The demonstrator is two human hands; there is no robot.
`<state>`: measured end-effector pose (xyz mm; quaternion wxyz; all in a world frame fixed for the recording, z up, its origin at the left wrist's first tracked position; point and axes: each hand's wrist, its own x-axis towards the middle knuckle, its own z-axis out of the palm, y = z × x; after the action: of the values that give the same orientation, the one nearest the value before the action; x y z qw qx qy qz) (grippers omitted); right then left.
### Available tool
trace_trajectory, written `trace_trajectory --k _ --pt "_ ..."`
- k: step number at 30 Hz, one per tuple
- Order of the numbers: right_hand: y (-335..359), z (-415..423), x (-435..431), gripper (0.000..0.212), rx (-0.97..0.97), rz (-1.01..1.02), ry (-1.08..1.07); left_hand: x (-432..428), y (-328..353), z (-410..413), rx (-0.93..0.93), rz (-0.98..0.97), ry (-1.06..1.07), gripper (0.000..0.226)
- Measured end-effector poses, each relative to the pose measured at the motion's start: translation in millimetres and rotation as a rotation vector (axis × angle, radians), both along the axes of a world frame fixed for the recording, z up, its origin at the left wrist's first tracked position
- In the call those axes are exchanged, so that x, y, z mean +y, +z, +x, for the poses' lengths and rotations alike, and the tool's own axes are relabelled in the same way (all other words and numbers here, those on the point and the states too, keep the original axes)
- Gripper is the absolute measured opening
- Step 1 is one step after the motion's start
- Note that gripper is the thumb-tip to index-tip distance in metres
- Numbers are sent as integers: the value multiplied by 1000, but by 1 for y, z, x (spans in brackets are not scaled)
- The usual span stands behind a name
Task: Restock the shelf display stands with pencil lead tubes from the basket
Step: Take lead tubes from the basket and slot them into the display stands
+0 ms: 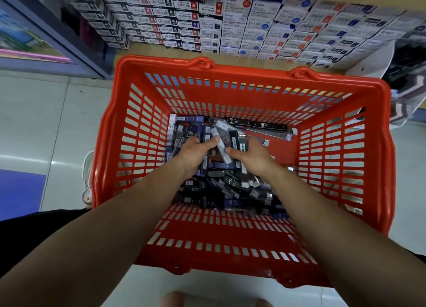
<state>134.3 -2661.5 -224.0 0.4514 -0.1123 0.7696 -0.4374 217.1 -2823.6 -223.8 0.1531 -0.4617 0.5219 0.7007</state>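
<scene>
The left hand (193, 154), at the centre of the frame, is curled, its thumb pressed across a pale grey tube. The right hand (251, 155), just beside it, is curled too, its thumb against the same bunch. Between them they hold a bundle of tubes (228, 135): slim, flat plastic pencil lead tubes in grey and black, some marked HB 0.7. The fingers are hidden beneath the bundle, so I cannot tell how many tubes each hand has. Gripping from both sides probably keeps the loose, slippery tubes lined up as one handful rather than fanning out.

Under the hands lies the pile of tubes (227, 188), black and dark blue, heaped crosswise on the floor of the red slotted plastic basket (230, 76). More cover the left of the basket floor than the right, where bare red shows.

The basket stands on pale floor tiles (46, 126), with its two handles folded down on the far rim. Across the top of the frame, stacked white and black pen boxes (230, 25) fill a low wooden shelf. No display stands can be made out here, so they are likely higher up. The high basket walls and the tangled pile could snag the bundle on lifting.
</scene>
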Motion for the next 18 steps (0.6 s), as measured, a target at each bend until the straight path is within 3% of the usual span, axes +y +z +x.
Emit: trace_trajectory --k 3,9,12,18 --pt "-1 0 5 3 24 33 19 -6 2 -5 -5 -60 31 49" --pt "5 5 -2 13 -33 49 99 0 7 -4 29 -4 41 30" --pt "3 4 -6 13 -52 67 148 0 10 -5 58 25 70 39" --pt "-2 5 -10 18 -55 83 213 -3 6 -7 39 -67 43 24"
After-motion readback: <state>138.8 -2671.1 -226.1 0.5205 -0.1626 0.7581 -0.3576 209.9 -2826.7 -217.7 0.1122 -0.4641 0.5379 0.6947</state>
